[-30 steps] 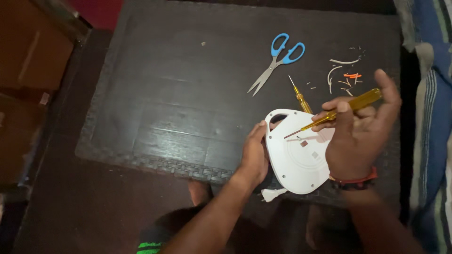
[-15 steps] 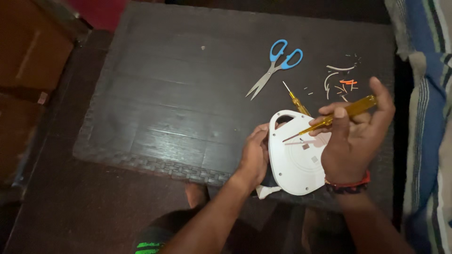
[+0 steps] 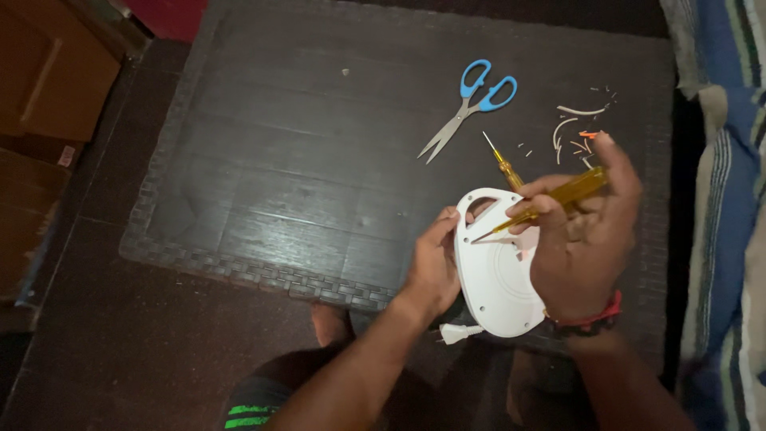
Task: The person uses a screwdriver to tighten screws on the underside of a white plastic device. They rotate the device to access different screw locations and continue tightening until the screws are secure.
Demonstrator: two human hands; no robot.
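Right of centre, a white casing (image 3: pixel 488 275) is gripped at its left edge by the left hand (image 3: pixel 431 267); a yellow screwdriver (image 3: pixel 542 203) is pinched in the right hand (image 3: pixel 578 239), its tip on the casing.

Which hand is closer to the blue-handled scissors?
Right. The right hand, holding a yellow screwdriver, sits just below and right of the scissors; the left hand grips the white casing farther down.
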